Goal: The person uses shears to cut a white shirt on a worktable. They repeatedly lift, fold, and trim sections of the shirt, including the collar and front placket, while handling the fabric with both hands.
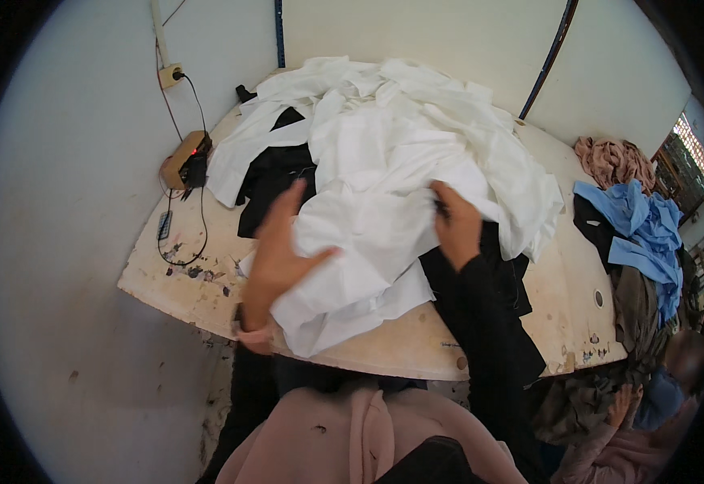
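A large heap of white cloth garments (400,137) spreads over the pale wooden table in front of me. The nearest white garment (344,266) lies crumpled between my hands, its lower end close to the table's front edge. My left hand (275,254) is open at its left side, thumb and fingers spread, slightly blurred. On its right side, my right hand (459,230) is closed with curled fingers; a small dark thing shows at the fingertips, too unclear to name. Black cloth (283,173) lies under the white heap at left, and more black cloth (509,331) lies beneath my right forearm.
A wooden box with a red light (188,161) and cables sits at the table's left edge by the wall. Blue garments (638,218) and a pinkish-brown cloth (616,161) are piled at far right. Another person's hand (622,403) rests by dark cloth at lower right.
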Action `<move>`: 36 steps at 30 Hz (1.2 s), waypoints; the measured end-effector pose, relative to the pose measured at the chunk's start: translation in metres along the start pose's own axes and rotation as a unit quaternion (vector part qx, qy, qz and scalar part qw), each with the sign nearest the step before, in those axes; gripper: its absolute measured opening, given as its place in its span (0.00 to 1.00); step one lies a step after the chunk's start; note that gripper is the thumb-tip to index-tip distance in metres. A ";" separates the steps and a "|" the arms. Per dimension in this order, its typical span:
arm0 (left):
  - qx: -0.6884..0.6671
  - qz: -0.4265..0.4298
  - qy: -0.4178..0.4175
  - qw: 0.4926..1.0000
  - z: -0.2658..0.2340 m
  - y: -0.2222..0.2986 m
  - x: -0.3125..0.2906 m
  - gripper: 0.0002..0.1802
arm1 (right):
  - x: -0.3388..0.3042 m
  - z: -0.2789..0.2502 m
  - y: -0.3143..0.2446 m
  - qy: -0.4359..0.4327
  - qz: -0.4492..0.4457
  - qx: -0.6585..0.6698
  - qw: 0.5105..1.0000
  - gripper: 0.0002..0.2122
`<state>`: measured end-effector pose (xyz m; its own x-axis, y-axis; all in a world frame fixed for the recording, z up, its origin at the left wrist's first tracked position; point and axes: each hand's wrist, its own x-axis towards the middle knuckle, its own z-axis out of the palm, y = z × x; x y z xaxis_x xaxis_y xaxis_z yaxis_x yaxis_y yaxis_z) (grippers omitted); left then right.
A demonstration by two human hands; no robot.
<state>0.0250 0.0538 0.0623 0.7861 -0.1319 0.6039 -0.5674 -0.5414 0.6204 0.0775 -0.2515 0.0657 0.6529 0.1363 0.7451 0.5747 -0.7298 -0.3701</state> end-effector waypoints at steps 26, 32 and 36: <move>-0.421 -0.044 0.615 0.666 -0.178 -0.076 -0.199 0.33 | -0.150 -0.156 -0.024 0.317 -0.018 -0.216 0.923 0.17; -0.231 -0.073 0.649 0.721 -0.236 -0.058 -0.212 0.36 | -0.191 -0.278 -0.087 0.391 0.076 -0.371 0.839 0.14; -0.096 -0.111 0.586 0.797 -0.263 -0.058 -0.149 0.39 | -0.165 -0.338 -0.067 0.346 0.143 -0.412 0.831 0.14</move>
<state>-0.1234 0.3237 0.0681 0.1680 0.8762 0.4516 -0.5618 -0.2913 0.7743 -0.2353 -0.4512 0.1550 0.1006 -0.3309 0.9383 -0.2739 -0.9158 -0.2936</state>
